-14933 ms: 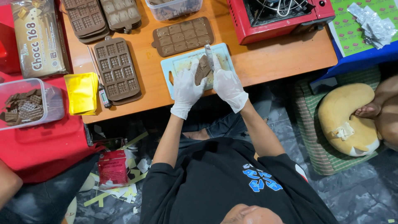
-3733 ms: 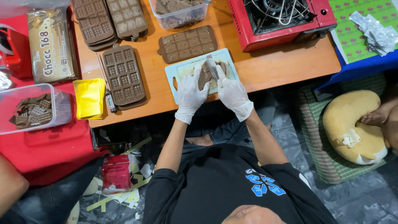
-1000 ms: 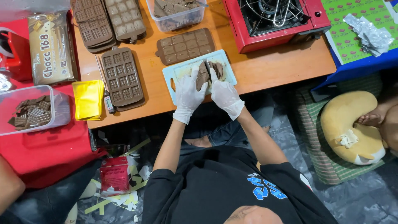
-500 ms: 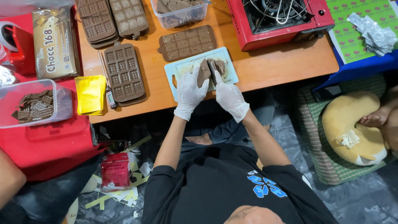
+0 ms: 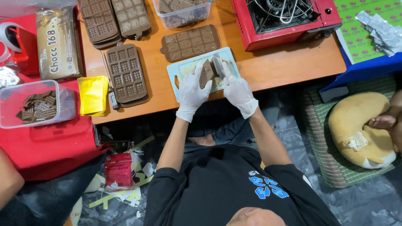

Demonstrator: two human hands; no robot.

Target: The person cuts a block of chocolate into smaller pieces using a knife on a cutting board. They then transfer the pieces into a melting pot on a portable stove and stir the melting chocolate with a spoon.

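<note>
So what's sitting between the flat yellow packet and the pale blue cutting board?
In the head view, a brown chocolate mould tray lies between the flat yellow packet and the pale blue cutting board, with a small pen-like tool beside it.

Low orange wooden table (image 5: 268, 71) carries, from left to right: two stacks of brown chocolate moulds (image 5: 115, 19), one single mould (image 5: 125, 73) w/ a small thermometer (image 5: 113, 99) beside it, a clear tub (image 5: 182, 12), a flat mould (image 5: 191, 42), a light blue cutting board (image 5: 184, 69) at the front edge, and a red gas stove (image 5: 284, 21).
</note>
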